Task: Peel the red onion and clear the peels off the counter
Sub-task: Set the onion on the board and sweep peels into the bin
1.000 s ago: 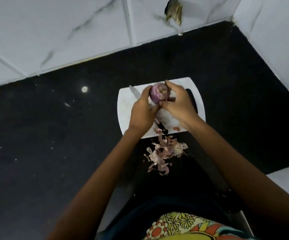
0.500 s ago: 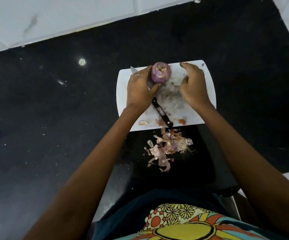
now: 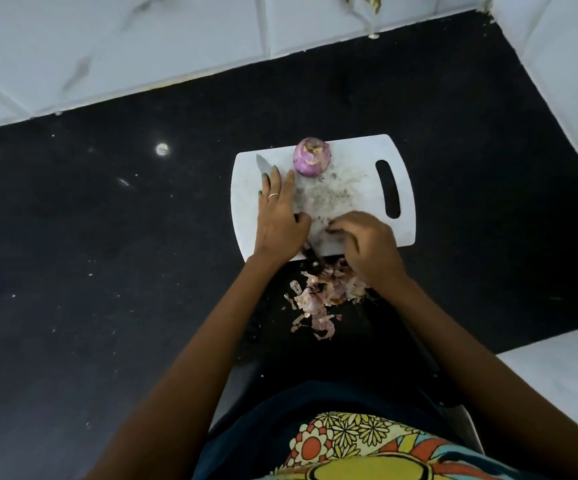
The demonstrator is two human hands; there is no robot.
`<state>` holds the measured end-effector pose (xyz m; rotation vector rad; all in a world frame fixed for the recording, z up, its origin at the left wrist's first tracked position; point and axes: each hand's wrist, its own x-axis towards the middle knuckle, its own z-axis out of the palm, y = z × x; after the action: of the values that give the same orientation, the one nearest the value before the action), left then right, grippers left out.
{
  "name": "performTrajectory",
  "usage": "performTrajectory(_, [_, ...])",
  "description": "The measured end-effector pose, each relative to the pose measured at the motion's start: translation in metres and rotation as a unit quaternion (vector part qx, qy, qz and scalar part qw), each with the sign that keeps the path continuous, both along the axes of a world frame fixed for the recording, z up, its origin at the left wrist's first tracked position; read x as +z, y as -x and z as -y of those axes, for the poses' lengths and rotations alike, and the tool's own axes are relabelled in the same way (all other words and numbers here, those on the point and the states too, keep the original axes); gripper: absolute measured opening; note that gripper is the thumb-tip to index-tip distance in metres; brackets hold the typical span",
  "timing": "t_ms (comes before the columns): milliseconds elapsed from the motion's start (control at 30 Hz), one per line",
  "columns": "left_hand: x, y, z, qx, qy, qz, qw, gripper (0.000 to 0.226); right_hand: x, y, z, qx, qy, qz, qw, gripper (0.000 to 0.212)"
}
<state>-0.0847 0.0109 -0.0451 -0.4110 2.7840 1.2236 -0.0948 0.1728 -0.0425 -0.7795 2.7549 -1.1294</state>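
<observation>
Two hands on one board: left (image 3: 280, 216) flat over one knife (image 3: 263, 165), right (image 3: 367, 240) pinching scraps.

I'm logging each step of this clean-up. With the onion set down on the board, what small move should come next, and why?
Probably the right hand sweeps the scraps off the cutting board's near edge onto the peel pile. The peeled onion stands free, the left hand lies flat over the knife, and the right hand's fingertips already curl at specks there.

Dim, soft light; glare spot on black counter (image 3: 107, 237); wide-angle edge bending.
</observation>
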Motion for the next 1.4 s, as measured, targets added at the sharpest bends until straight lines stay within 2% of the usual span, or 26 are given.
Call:
performTrajectory(67, [0.003,-0.002,0.004,0.011,-0.031,-0.008,0.999,0.073,0.003,0.006,-0.002,-0.061,0.010,-0.032,0.998,0.029])
performTrajectory(133, [0.007,-0.006,0.008,0.046,-0.027,-0.031,0.998,0.070,0.003,0.013,-0.002,-0.073,-0.052,-0.039,0.995,0.031])
performTrajectory(200, [0.008,-0.011,0.011,0.088,0.035,-0.050,0.994,0.064,-0.002,0.016,-0.002,-0.017,-0.151,-0.008,0.988,0.042])
performTrajectory(267, [0.009,-0.015,0.014,0.123,0.093,-0.029,0.988,0.063,-0.006,0.011,-0.001,0.049,-0.247,0.031,0.967,0.063])
performTrajectory(367, [0.009,-0.020,0.016,0.128,0.125,0.021,0.984,0.055,-0.009,-0.005,0.003,0.117,-0.283,0.031,0.952,0.087])
performTrajectory(433, [0.010,-0.021,0.016,0.126,0.113,0.026,0.985,0.047,-0.005,-0.017,0.005,0.165,-0.228,0.038,0.959,0.083])
performTrajectory(500, [0.012,-0.020,0.015,0.128,0.109,0.019,0.986,0.039,0.000,-0.028,0.005,0.158,-0.105,0.059,0.980,0.063])
performTrajectory(567, [0.015,-0.018,0.018,0.137,0.117,0.011,0.984,0.030,0.004,-0.029,0.006,0.067,0.027,0.046,0.996,0.042])
performTrajectory(633, [0.017,-0.015,0.024,0.143,0.128,0.008,0.981,0.025,0.010,-0.021,0.013,-0.019,0.072,-0.005,0.997,0.036])
performTrajectory(667, [0.017,-0.013,0.027,0.149,0.125,0.009,0.981,0.024,0.010,-0.013,0.018,-0.048,0.051,-0.029,0.997,0.035])
performTrajectory(733, [0.019,-0.011,0.033,0.166,0.107,0.008,0.980,0.021,0.005,0.005,0.030,-0.068,-0.074,-0.028,0.995,0.042])
performTrajectory(800, [0.020,-0.010,0.038,0.184,0.092,-0.001,0.979,0.018,-0.004,0.015,0.038,-0.014,-0.223,0.025,0.974,0.063])
performTrajectory(867, [0.022,-0.008,0.041,0.192,0.081,-0.013,0.978,0.015,-0.011,0.012,0.042,0.075,-0.294,0.014,0.953,0.076])
performTrajectory(933, [0.025,-0.006,0.044,0.190,0.073,-0.013,0.979,0.016,-0.012,-0.001,0.042,0.175,-0.268,-0.010,0.947,0.077])
performTrajectory(1000, [0.025,-0.005,0.045,0.183,0.073,-0.008,0.980,0.018,-0.009,-0.014,0.038,0.246,-0.176,0.014,0.953,0.071])
performTrajectory(1033, [0.025,-0.004,0.045,0.180,0.072,-0.007,0.981,0.018,-0.008,-0.020,0.034,0.247,-0.108,0.044,0.962,0.065])
performTrajectory(1100, [0.025,-0.004,0.044,0.175,0.066,-0.005,0.982,0.019,-0.004,-0.020,0.027,0.154,0.034,0.102,0.982,0.054])
performTrajectory(1167, [0.026,-0.003,0.043,0.171,0.065,-0.001,0.983,0.020,0.001,-0.010,0.029,0.048,0.097,0.053,0.993,0.046])
performTrajectory(1200, [0.027,-0.003,0.042,0.168,0.066,0.000,0.984,0.020,0.001,-0.002,0.032,0.018,0.084,0.011,0.996,0.041])
performTrajectory(1267, [0.028,-0.002,0.042,0.161,0.069,0.003,0.985,0.019,-0.002,0.013,0.041,0.019,-0.020,-0.034,0.999,0.037])
performTrajectory(1333, [0.029,-0.002,0.042,0.154,0.071,0.008,0.986,0.019,-0.010,0.016,0.049,0.089,-0.170,-0.024,0.981,0.056])
performTrajectory(1400, [0.030,-0.001,0.042,0.149,0.071,0.009,0.986,0.019,-0.017,0.009,0.053,0.166,-0.262,-0.045,0.950,0.069])
